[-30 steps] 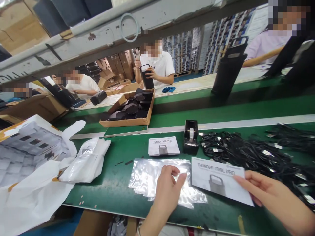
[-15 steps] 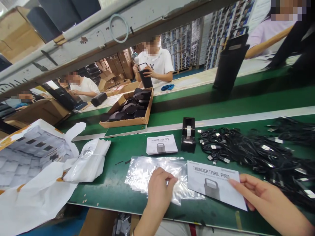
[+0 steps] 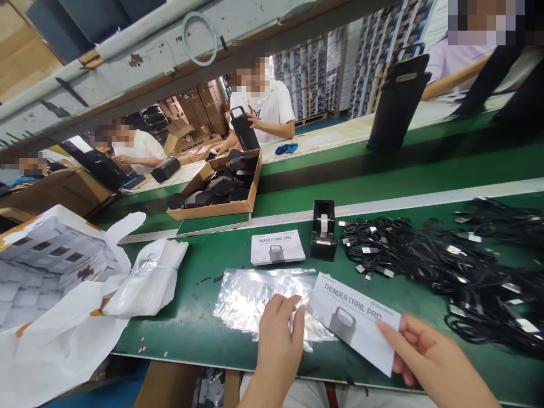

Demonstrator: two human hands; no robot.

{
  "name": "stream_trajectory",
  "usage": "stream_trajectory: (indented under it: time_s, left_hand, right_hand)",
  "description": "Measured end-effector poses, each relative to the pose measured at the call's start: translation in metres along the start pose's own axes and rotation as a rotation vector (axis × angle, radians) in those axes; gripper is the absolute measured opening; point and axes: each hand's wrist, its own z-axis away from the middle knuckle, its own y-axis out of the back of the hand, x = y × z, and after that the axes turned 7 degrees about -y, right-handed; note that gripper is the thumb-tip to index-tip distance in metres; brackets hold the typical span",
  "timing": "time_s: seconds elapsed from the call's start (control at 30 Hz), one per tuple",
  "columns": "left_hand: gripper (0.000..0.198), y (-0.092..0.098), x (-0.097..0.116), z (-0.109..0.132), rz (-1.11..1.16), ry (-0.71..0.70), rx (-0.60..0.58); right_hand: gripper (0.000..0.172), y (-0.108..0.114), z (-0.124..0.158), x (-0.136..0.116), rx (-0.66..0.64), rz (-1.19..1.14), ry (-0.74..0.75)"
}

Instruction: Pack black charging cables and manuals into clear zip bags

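From the head camera, my left hand (image 3: 278,340) lies on the stack of clear bags (image 3: 250,297) at the near edge of the green table (image 3: 191,323). Its fingers (image 3: 280,306) are drawn close together with the tips on the top bag. I cannot tell whether they have pinched it or only press on it.

My right hand (image 3: 425,357) holds a booklet (image 3: 355,320), thumb and fingers clamped on its near right corner. The booklet is tilted, and its far left corner lies over the right edge of the bags, just beside my left fingertips.

A second booklet (image 3: 277,247) lies flat beyond the bags, with a tape dispenser (image 3: 323,229) just to its right. A heap of black cables (image 3: 446,266) spreads to the right. Farther back stands a cardboard box (image 3: 212,211) of black parts, and across the line a co-worker (image 3: 272,110) holds a black unit.
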Motion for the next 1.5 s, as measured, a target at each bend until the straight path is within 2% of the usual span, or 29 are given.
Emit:
stream_trajectory:
  time_s: [0.17, 0.37, 0.43, 0.5, 0.63, 0.73, 0.83, 1.0, 1.1, 1.27, 1.33, 1.4, 1.5]
  left_hand:
    - [0.015, -0.002, 0.000, 0.006, -0.036, -0.015, -0.020]
    - [0.004, -0.006, -0.004, 0.007, -0.097, -0.092, -0.053]
    - [0.012, -0.006, -0.007, 0.005, -0.118, -0.112, -0.055]
    - [0.016, -0.006, -0.008, 0.004, -0.114, -0.116, -0.057]
    - [0.003, -0.007, -0.008, 0.001, -0.103, -0.077, -0.030]
    - [0.004, -0.009, -0.008, 0.000, -0.130, -0.069, -0.022]
    - [0.013, -0.010, -0.009, 0.000, -0.136, -0.088, -0.036]
    - [0.016, -0.004, -0.005, 0.001, -0.091, -0.077, -0.013]
    - [0.015, 0.000, 0.000, -0.001, -0.027, -0.065, -0.015]
    - [0.016, 0.002, 0.006, -0.004, 0.064, -0.092, -0.010]
    - [0.017, 0.003, 0.005, -0.005, 0.089, -0.101, 0.007]
    - [0.018, 0.004, 0.002, -0.005, 0.091, -0.090, 0.020]
    - [0.018, 0.004, -0.004, -0.005, 0.043, -0.065, -0.023]
  right_hand:
    - [0.037, 0.004, 0.002, 0.005, -0.103, 0.054, -0.072]
    - [0.032, 0.008, -0.015, -0.014, -0.315, 0.073, -0.047]
    - [0.029, 0.011, -0.018, -0.019, -0.409, 0.033, -0.036]
    - [0.027, 0.013, -0.019, -0.022, -0.444, -0.015, -0.058]
    - [0.029, 0.014, -0.021, -0.022, -0.400, -0.061, -0.091]
    - [0.027, 0.013, -0.023, -0.019, -0.377, -0.053, -0.094]
    - [0.027, 0.010, -0.025, -0.017, -0.343, -0.060, -0.097]
    - [0.028, 0.000, -0.025, -0.022, -0.305, -0.122, -0.104]
    - [0.025, -0.019, -0.026, -0.032, -0.335, -0.124, -0.074]
    - [0.010, -0.071, -0.026, -0.053, -0.365, -0.074, -0.004]
    - [0.008, -0.084, -0.028, -0.062, -0.363, -0.024, 0.026]
    - [0.009, -0.083, -0.030, -0.070, -0.325, 0.055, 0.074]
    - [0.012, -0.050, -0.035, -0.078, -0.113, 0.193, 0.178]
